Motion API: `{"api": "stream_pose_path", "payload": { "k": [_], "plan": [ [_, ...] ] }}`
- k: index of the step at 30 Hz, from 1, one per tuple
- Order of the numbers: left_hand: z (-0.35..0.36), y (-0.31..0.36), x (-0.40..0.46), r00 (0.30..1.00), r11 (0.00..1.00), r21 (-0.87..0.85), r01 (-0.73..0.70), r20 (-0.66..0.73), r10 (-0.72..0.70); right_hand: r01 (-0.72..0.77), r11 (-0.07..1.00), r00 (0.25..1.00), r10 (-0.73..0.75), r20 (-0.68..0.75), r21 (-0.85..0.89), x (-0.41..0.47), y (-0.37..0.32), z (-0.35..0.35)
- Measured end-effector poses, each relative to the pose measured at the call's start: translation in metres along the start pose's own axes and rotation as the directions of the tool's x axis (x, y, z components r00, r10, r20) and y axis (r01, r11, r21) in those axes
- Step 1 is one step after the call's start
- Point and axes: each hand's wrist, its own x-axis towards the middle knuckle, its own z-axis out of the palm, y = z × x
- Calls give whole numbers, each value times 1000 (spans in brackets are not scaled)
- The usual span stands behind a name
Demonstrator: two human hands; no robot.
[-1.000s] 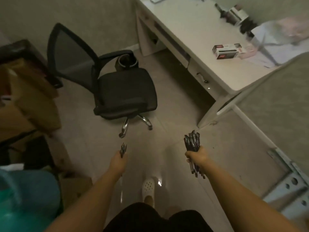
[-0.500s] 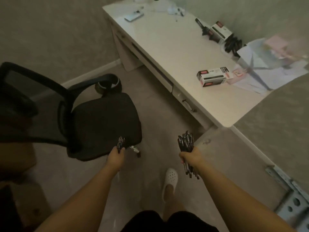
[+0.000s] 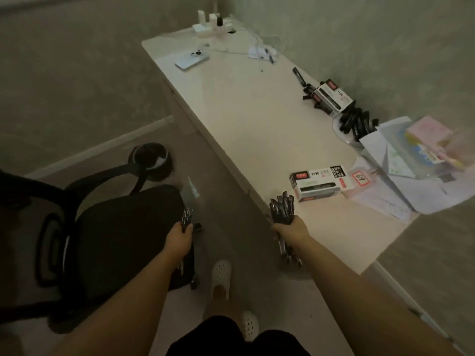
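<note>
Standing upright, clenched in the right hand (image 3: pixel 289 231), a thick bundle of black plastic pens (image 3: pixel 282 208) hovers at the near edge of the white desk (image 3: pixel 244 119), beside a printed cardboard pen box (image 3: pixel 317 183), probably their destination. The left hand (image 3: pixel 180 238) grips a few slim dark pens (image 3: pixel 187 217) over the black office chair (image 3: pixel 123 227).

Large bundle of dark pens (image 3: pixel 282 211): upright, tips fanned upward, gripped mid-length, at the worktop (image 3: pixel 246 119) edge. Small pen bundle (image 3: pixel 187 219): few pens, upright, over the chair seat.
</note>
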Motion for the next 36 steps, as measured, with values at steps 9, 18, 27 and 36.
{"api": "stream_pose_path", "payload": {
  "k": [9,18,27,36],
  "plan": [
    [4,119,110,993,980,157,-121,9,121,-7,992,1000,6,7,125,99,-89,3],
    [14,229,162,954,939,172,-298,93,286,-77,968,996,83,-14,238,168,-142,-12],
    [56,300,194,955,951,117,-288,113,275,-66,967,998,69,-5,247,223,-170,-25],
    [73,358,234,920,916,162,-367,212,331,-118,957,988,141,-67,265,261,-197,-25]
  ]
}}
